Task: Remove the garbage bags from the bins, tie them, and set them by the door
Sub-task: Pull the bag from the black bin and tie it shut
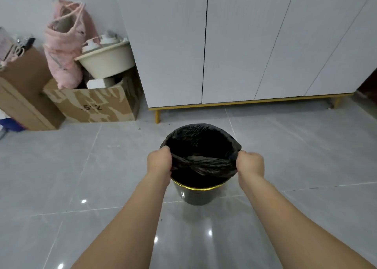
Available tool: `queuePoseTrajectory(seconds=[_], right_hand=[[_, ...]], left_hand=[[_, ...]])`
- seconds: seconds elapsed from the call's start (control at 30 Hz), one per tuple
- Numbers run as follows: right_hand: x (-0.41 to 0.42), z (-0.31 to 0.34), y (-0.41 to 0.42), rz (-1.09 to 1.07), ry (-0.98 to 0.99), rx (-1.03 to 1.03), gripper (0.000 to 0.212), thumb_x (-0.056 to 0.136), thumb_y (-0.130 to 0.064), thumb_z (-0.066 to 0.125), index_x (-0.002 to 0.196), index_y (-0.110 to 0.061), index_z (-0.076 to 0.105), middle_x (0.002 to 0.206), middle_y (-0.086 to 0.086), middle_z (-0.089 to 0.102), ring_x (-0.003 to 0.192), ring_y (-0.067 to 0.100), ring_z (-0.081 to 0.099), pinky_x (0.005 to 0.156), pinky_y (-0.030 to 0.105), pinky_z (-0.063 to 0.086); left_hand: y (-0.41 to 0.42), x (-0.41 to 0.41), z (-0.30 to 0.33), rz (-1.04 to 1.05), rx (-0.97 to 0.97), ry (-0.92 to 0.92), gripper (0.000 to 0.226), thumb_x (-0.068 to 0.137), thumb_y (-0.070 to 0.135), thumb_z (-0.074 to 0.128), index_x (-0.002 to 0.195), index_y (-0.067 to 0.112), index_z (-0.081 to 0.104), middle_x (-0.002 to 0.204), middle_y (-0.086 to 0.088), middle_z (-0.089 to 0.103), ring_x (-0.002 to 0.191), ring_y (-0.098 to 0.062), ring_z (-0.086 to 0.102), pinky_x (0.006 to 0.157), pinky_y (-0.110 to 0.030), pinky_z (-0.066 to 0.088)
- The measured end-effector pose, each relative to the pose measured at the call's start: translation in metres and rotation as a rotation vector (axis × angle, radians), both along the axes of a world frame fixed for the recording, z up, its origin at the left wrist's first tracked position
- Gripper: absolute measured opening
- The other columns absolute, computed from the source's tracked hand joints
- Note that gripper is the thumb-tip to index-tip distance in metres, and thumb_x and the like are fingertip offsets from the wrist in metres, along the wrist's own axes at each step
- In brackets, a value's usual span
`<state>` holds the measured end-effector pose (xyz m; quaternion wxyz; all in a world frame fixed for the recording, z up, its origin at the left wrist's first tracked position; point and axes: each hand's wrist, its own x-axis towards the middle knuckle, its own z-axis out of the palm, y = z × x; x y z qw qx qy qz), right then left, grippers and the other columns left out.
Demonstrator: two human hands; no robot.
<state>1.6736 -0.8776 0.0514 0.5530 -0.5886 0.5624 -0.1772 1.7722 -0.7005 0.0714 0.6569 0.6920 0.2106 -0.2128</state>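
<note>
Hands, left [160, 161] and right [250, 163], arms outstretched, each clench the black garbage bag's [201, 163] rim over the bin [196, 195].

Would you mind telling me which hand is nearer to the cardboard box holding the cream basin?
Left. The left hand grips the garbage bag on the side toward the cardboard box; the right hand grips the opposite side, farther away.

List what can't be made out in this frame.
- Head view: contents of the black garbage bag, dark inside.
- Fingers of the left hand and right hand, curled behind knuckles and plastic.
- Bin base, hidden by its body.
- Cardboard box marking, blurred.
</note>
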Motion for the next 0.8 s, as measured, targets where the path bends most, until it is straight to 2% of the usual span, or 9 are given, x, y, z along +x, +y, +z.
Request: queuePoseTrajectory(seconds=[0.13,0.2,0.27,0.33,0.43,0.53,0.67,0.73,0.8], right_hand=[[0.04,0.011,-0.022,-0.082,-0.124,-0.014,0.024,0.086,-0.017,0.042,0.063,-0.012,0.037,0.061,0.003,0.037,0.054,0.023,0.031,0.054,0.033,0.027],[0.063,0.012,-0.032,-0.092,-0.201,0.026,0.022,0.085,-0.019,0.042,0.065,-0.011,0.037,0.064,0.003,0.036,0.061,0.023,0.031,0.06,0.039,0.028],[0.079,0.017,-0.039,-0.06,-0.276,0.077,0.012,0.081,-0.022,0.043,0.074,-0.013,0.039,0.073,0.007,0.036,0.069,0.022,0.032,0.065,0.039,0.027],[0.093,0.023,-0.044,-0.034,-0.343,0.144,0.013,0.075,-0.027,0.045,0.076,-0.015,0.041,0.081,0.007,0.037,0.075,0.023,0.034,0.066,0.039,0.028],[0.109,0.045,-0.048,0.005,-0.431,0.16,0.012,0.077,-0.025,0.045,0.074,-0.015,0.039,0.075,0.004,0.032,0.07,0.021,0.029,0.063,0.039,0.025],[0.121,0.081,-0.043,0.038,-0.567,0.163,0.011,0.072,-0.018,0.044,0.064,-0.017,0.037,0.065,0.003,0.034,0.059,0.018,0.027,0.056,0.033,0.023],[0.128,0.143,-0.027,0.104,-0.691,0.175,0.009,0.076,-0.017,0.046,0.067,-0.017,0.042,0.064,0.003,0.04,0.063,0.019,0.035,0.062,0.034,0.029],[0.13,0.175,-0.017,0.146,-0.733,0.16,0.008,0.077,-0.018,0.047,0.07,-0.016,0.044,0.065,0.003,0.045,0.066,0.02,0.039,0.064,0.035,0.032],[0.133,0.207,-0.005,0.187,-0.766,0.153,0.009,0.078,-0.019,0.049,0.07,-0.016,0.047,0.066,0.003,0.05,0.068,0.021,0.043,0.067,0.036,0.035]], left_hand=[[-0.022,0.04,-0.002,0.038,-0.062,-0.08,0.02,0.083,0.008,0.045,0.066,0.012,0.036,0.062,-0.004,0.033,0.052,-0.019,0.029,0.049,-0.027,0.025],[-0.031,0.054,-0.003,0.01,-0.095,-0.108,0.016,0.083,0.008,0.047,0.072,0.013,0.038,0.063,-0.005,0.032,0.053,-0.019,0.029,0.049,-0.029,0.025],[-0.038,0.063,-0.005,-0.007,-0.15,-0.124,0.01,0.083,0.009,0.05,0.077,0.013,0.043,0.064,-0.006,0.034,0.055,-0.02,0.032,0.05,-0.03,0.028],[-0.041,0.073,-0.005,-0.013,-0.212,-0.162,0.005,0.082,0.011,0.052,0.08,0.013,0.047,0.067,-0.007,0.037,0.059,-0.021,0.036,0.055,-0.033,0.032],[-0.043,0.087,0.007,-0.012,-0.255,-0.221,0.009,0.078,0.018,0.055,0.074,0.014,0.048,0.07,-0.008,0.04,0.066,-0.022,0.04,0.061,-0.035,0.036],[-0.042,0.098,0.037,0.024,-0.323,-0.308,0.012,0.082,0.013,0.054,0.071,0.011,0.048,0.067,-0.006,0.038,0.057,-0.021,0.037,0.048,-0.025,0.033],[-0.029,0.098,0.097,0.046,-0.466,-0.348,0.004,0.082,0.014,0.054,0.08,0.011,0.052,0.075,-0.01,0.041,0.06,-0.021,0.041,0.054,-0.03,0.04],[-0.019,0.097,0.129,0.077,-0.526,-0.384,0.01,0.084,0.011,0.051,0.075,0.011,0.05,0.064,-0.008,0.042,0.05,-0.019,0.041,0.044,-0.021,0.039],[-0.005,0.099,0.166,0.118,-0.564,-0.439,0.014,0.083,0.012,0.052,0.069,0.015,0.048,0.058,-0.002,0.043,0.049,-0.015,0.039,0.043,-0.02,0.033]])
